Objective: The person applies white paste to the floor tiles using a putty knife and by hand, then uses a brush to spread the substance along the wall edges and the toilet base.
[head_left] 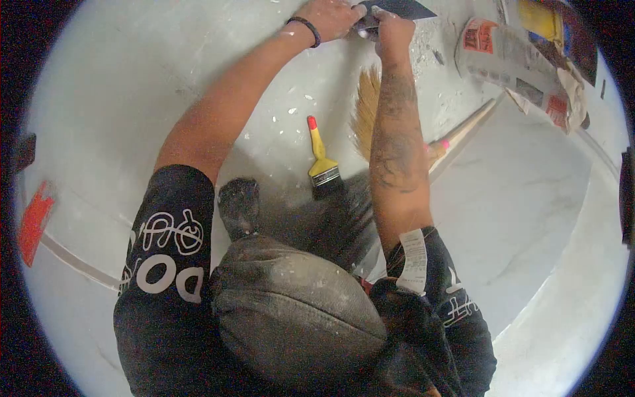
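At the top of the head view, my left hand [327, 18] and my right hand [394, 28] are close together around a dark flat piece [411, 8]. The fingers of my right hand are closed on it. My left hand's fingers press at its left end, where dark material shows between the hands. Below them on the pale floor lies a yellow paintbrush [318, 147] with a red handle tip and dark bristles. A straw broom [366, 109] lies partly hidden behind my right forearm.
A crumpled paper bag [512, 63] with orange labels lies at the upper right, near a yellow and blue item [542, 23]. The broom's handle [466, 131] points towards the bag. White flecks dot the floor. Something red [34, 223] is at the far left.
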The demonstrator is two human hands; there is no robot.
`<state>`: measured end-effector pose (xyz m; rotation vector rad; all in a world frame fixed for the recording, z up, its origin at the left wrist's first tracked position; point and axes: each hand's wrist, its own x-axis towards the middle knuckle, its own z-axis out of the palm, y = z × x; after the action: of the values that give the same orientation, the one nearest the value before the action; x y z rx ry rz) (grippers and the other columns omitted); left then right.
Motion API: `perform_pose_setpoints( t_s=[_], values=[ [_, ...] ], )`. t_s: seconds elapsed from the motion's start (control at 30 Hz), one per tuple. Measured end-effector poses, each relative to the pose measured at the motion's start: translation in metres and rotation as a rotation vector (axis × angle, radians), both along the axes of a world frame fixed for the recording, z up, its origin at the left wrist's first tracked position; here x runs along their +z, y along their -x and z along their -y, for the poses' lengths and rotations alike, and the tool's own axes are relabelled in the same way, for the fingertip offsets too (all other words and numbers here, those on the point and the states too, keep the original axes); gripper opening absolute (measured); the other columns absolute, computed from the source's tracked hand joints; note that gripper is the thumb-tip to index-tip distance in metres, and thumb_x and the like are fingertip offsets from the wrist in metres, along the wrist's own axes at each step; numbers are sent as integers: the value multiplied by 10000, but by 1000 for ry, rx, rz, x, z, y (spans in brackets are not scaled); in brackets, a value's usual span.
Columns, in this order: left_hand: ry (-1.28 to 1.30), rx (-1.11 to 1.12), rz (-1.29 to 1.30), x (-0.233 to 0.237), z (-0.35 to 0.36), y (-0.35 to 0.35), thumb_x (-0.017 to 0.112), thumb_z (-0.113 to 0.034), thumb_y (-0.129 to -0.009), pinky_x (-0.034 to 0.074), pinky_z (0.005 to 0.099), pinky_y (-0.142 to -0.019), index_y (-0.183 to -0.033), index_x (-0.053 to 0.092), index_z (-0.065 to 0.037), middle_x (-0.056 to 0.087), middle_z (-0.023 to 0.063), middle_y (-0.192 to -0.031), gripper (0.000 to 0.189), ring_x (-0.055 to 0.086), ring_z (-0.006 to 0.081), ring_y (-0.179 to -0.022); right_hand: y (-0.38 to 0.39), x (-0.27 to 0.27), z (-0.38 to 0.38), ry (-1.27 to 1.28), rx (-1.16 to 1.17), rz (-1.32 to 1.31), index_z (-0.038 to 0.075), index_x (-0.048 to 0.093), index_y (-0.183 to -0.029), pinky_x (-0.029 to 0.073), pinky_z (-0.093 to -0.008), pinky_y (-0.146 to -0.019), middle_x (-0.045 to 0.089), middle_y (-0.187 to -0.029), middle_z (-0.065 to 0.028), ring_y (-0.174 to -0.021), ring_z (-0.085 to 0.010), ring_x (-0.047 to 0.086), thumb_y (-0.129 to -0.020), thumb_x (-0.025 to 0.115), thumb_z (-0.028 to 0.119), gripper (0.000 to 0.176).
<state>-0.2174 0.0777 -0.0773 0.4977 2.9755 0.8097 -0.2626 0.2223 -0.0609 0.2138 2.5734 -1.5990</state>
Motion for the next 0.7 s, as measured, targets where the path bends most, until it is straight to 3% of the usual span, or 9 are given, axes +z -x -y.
perform_pose_setpoints(
  t_s=[0.07, 0.1, 0.2, 0.27, 0.5, 0.63, 0.7],
  values=[
    [-8, -10, -40, -8, 0, 5, 468, -201, -818, 501, 388, -707, -955, 552, -47, 637, 153, -859, 223, 630, 279, -820, 1, 9, 0, 109, 108, 93, -87, 578, -674, 452, -344, -463, 633, -733, -170, -573, -234, 604, -706, 677, 129, 240],
    [-14, -24, -84, -13, -1, 10, 455, -200, -825, 498, 391, -714, -957, 553, -47, 638, 151, -864, 225, 629, 280, -829, 1, 13, 4, 106, 111, 93, -87, 578, -674, 452, -344, -463, 633, -733, -170, -573, -234, 604, -706, 677, 129, 240],
    [55, -39, -89, -17, -5, 28, 437, -203, -833, 494, 392, -720, -949, 567, -52, 642, 140, -884, 230, 631, 277, -833, 3, 16, 10, 195, -26, 171, -76, 590, -682, 441, -322, -422, 633, -726, -146, -544, -196, 590, -700, 658, 105, 195],
    [79, -54, -94, -18, -7, 34, 440, -201, -830, 495, 387, -721, -926, 585, -56, 645, 136, -882, 227, 631, 274, -837, 4, 15, 14, 104, -61, 142, -43, 592, -620, 352, -318, -358, 542, -524, -81, -403, -165, 486, -756, 602, 114, 209],
    [140, -49, -42, -11, -8, 35, 473, -196, -802, 497, 373, -717, -801, 656, -79, 663, 119, -867, 217, 638, 258, -819, 5, 19, 20, -59, -57, 169, -35, 585, -572, 334, -308, -322, 518, -469, -86, -342, -171, 466, -757, 592, 124, 245],
    [89, -47, 67, 5, -3, 26, 492, -192, -790, 496, 376, -723, -793, 663, -94, 665, 115, -850, 198, 636, 263, -804, 1, 10, 16, -224, 22, 34, -79, 572, -570, 355, -335, -342, 538, -474, -109, -366, -196, 510, -738, 606, 140, 278],
    [48, -60, -5, 1, -4, 25, 506, -176, -779, 496, 382, -724, -784, 668, -106, 663, 118, -821, 177, 632, 272, -806, -4, 21, 23, -202, -63, 173, -99, 572, -622, 430, -388, -465, 578, -543, -213, -475, -317, 568, -721, 637, 135, 262]
  ],
)
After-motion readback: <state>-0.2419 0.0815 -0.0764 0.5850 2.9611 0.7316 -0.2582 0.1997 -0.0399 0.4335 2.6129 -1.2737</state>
